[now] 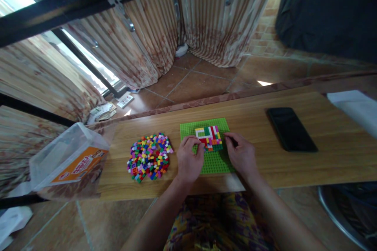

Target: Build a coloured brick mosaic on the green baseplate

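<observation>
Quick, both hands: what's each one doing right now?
Left hand: fingers curled at the brick build; can't tell if it grips anything.
Right hand: fingers curled by the green baseplate's right edge; grip unclear.

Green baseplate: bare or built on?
Built on: a block of coloured bricks sits on the green baseplate, between the left hand and the right hand, with bare green showing nearer the person.

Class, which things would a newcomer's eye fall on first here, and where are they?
Probably the heap of multicoloured bricks, left of centre on the table. Next, to its right, the bright green baseplate bearing a colourful build, between the left hand and right hand. Farther right, a dark phone lies on the wood.
</observation>
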A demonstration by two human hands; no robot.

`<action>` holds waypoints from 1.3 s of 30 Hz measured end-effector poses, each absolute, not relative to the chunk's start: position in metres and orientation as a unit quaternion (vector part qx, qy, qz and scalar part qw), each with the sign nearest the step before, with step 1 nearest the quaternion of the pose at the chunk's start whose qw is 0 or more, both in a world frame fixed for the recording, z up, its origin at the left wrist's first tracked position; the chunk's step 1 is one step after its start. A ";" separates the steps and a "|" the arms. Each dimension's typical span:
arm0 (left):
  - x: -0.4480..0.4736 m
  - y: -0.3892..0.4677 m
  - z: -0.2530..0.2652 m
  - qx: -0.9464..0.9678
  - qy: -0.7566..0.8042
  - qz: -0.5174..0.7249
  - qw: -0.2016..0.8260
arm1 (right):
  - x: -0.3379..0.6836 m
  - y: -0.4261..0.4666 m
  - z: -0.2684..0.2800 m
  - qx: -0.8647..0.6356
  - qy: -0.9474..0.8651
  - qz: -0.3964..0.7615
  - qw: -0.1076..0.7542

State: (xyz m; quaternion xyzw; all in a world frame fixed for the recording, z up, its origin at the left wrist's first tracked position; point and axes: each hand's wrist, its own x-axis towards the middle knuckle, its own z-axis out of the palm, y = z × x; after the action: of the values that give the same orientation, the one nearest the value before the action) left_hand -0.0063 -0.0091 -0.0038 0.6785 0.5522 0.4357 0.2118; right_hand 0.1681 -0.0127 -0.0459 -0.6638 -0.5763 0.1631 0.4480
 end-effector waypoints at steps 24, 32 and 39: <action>-0.002 0.005 -0.013 0.465 0.635 0.447 0.426 | 0.169 -0.014 -0.048 -0.661 -0.581 0.156 0.448; -0.025 -0.015 -0.003 0.580 0.604 0.413 0.358 | 0.172 -0.014 -0.053 -0.662 -0.593 0.137 0.437; -0.100 -0.029 -0.003 0.706 0.648 0.280 0.059 | 0.172 -0.016 -0.052 -0.672 -0.593 0.133 0.424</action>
State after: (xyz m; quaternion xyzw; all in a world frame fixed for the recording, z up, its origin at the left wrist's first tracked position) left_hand -0.1005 -0.0286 -0.0027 0.7059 0.6478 0.2803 0.0592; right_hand 0.1723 -0.0155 -0.0522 -0.6717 -0.5927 0.1334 0.4239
